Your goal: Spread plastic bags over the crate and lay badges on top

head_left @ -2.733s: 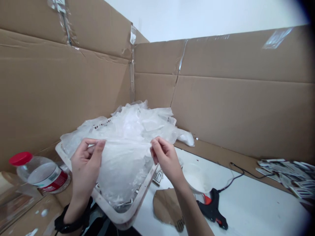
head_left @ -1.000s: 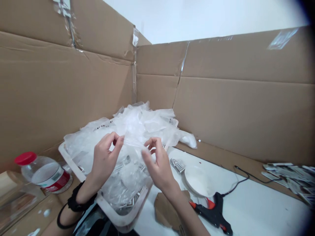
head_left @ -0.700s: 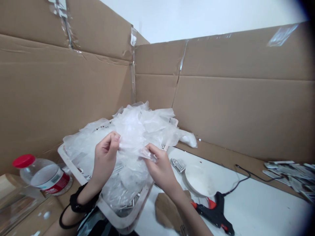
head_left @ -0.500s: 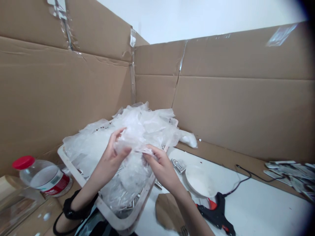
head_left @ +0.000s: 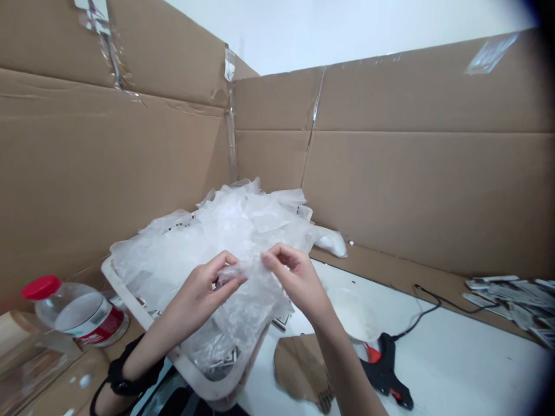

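Left hand (head_left: 202, 292): thumb and fingers curled closed on a gathered edge of the bag (head_left: 260, 300).
Right hand (head_left: 299, 283): fingertips pinched together on the bag's opposite side.
Bag: held between both hands, above the tub's (head_left: 212, 390) near end.
Glue gun (head_left: 385, 370): on the white table (head_left: 451, 364), right of the cardboard (head_left: 297, 367).

No text is legible; the red-and-white label (head_left: 105, 327) on the plastic bottle (head_left: 80, 307) bears lettering too small to read.
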`<action>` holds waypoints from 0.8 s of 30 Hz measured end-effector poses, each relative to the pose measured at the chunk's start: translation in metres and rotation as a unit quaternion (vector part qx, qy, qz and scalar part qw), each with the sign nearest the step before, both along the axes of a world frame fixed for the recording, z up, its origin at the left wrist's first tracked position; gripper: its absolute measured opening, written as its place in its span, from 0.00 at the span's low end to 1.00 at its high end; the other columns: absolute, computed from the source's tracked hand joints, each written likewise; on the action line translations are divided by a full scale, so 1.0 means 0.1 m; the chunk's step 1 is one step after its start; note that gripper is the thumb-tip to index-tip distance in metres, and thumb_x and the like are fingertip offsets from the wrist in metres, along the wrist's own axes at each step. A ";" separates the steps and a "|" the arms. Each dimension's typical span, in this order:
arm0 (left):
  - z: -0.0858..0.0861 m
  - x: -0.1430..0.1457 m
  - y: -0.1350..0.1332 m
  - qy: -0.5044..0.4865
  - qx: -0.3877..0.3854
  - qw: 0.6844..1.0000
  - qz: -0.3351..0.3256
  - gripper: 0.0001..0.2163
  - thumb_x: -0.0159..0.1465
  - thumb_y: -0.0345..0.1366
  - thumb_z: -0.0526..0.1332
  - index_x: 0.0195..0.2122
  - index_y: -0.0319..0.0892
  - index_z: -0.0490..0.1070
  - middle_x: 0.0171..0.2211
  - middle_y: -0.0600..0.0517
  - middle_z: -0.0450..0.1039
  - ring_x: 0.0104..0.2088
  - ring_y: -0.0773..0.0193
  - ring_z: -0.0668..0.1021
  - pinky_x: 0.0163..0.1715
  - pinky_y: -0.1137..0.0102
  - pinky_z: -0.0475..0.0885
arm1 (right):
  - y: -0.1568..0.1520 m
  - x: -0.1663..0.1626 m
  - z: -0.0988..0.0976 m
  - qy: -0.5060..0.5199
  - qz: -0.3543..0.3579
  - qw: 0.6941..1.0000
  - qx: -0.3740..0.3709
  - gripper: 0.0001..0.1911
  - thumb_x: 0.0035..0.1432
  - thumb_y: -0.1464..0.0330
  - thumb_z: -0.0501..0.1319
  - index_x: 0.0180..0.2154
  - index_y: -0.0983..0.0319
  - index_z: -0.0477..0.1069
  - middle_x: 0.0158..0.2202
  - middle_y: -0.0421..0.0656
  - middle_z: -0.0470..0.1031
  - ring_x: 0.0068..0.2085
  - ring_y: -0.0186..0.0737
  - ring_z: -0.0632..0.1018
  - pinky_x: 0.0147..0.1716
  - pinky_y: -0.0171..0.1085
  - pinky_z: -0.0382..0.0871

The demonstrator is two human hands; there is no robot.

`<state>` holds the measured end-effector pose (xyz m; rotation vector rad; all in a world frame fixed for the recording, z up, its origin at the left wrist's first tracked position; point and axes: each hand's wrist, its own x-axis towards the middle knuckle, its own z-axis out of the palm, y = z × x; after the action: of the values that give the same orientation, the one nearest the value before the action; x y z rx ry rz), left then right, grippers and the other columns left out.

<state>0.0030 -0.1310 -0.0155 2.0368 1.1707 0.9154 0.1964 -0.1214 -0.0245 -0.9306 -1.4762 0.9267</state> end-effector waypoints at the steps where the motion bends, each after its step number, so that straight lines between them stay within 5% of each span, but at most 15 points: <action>1: -0.01 -0.02 0.00 -0.009 -0.005 1.000 -0.005 0.10 0.65 0.45 0.56 0.34 0.44 0.64 0.25 0.57 0.63 0.25 0.68 0.65 0.25 0.73 0.59 | 0.02 0.02 -0.01 0.033 -0.024 0.999 0.014 0.16 0.59 0.58 0.59 0.24 0.60 0.64 0.23 0.38 0.68 0.28 0.35 0.69 0.32 0.36 0.65; 6: 0.00 -0.10 0.01 -0.076 -0.006 0.997 0.029 0.12 0.65 0.45 0.56 0.30 0.43 0.64 0.23 0.57 0.59 0.23 0.69 0.63 0.22 0.73 0.58 | 0.06 0.10 -0.02 0.148 -0.119 0.981 0.046 0.14 0.64 0.56 0.52 0.31 0.58 0.61 0.26 0.39 0.67 0.27 0.34 0.69 0.30 0.35 0.66; 11: 0.03 -0.06 0.00 -0.030 -0.011 0.999 -0.001 0.10 0.64 0.44 0.58 0.33 0.43 0.67 0.25 0.57 0.63 0.25 0.69 0.65 0.25 0.73 0.60 | 0.01 -0.01 -0.03 -0.002 -0.024 1.000 -0.007 0.18 0.59 0.52 0.56 0.30 0.60 0.66 0.27 0.40 0.69 0.31 0.38 0.72 0.29 0.34 0.66; 14: -0.03 -0.06 0.03 -0.053 -0.006 0.999 -0.001 0.09 0.65 0.43 0.57 0.34 0.43 0.67 0.28 0.55 0.64 0.28 0.67 0.67 0.28 0.73 0.62 | 0.05 -0.02 -0.08 -0.011 -0.090 0.996 -0.003 0.20 0.61 0.52 0.54 0.26 0.60 0.64 0.17 0.35 0.58 0.19 0.32 0.63 0.19 0.33 0.56; 18: -0.12 -0.08 0.09 -0.147 -0.008 0.987 0.061 0.08 0.64 0.43 0.57 0.34 0.44 0.65 0.29 0.55 0.64 0.30 0.67 0.68 0.29 0.74 0.64 | 0.00 -0.09 -0.07 -0.032 -0.164 0.984 0.061 0.17 0.65 0.56 0.50 0.30 0.59 0.64 0.16 0.33 0.56 0.18 0.32 0.60 0.20 0.35 0.55; 24: 0.10 -0.31 0.32 -0.201 0.078 0.956 0.200 0.07 0.65 0.43 0.54 0.37 0.45 0.62 0.24 0.58 0.57 0.19 0.71 0.59 0.15 0.76 0.56 | -0.65 -0.02 -0.06 -0.006 -0.174 0.966 0.190 0.12 0.65 0.60 0.52 0.49 0.50 0.62 0.40 0.47 0.71 0.41 0.46 0.74 0.38 0.47 0.68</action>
<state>-0.0277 -0.0985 -0.0055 1.6354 1.3281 1.5790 0.1939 -0.1868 -0.0302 -0.8717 -1.3786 0.3640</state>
